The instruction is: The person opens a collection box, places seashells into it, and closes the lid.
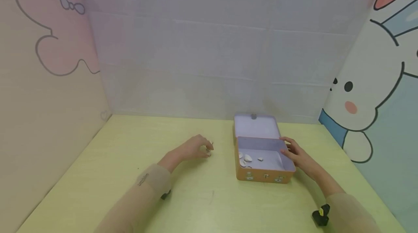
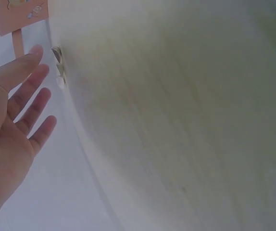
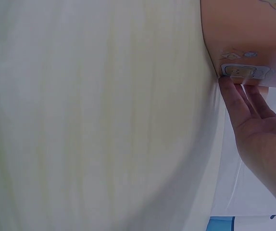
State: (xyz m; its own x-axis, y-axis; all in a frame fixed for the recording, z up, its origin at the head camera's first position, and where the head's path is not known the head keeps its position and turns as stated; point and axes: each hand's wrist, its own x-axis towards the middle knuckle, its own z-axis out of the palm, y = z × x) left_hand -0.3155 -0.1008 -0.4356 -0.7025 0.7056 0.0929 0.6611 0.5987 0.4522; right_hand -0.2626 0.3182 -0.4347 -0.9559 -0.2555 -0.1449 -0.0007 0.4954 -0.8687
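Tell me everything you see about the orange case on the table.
The case looks like painted metal, orange outside with cartoon pictures, lilac inside, with metallic fittings on its front. It sits flat on the yellow table, lid open toward the back, small white pieces inside. The right hand touches its right side.

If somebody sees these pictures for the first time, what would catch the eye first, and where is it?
Probably the open orange box, right of centre on the yellow table, with small white pieces inside and the right hand touching its right side. The large cartoon rabbit on the right wall also stands out. Left of the box, the left hand is close to a few more small pieces.
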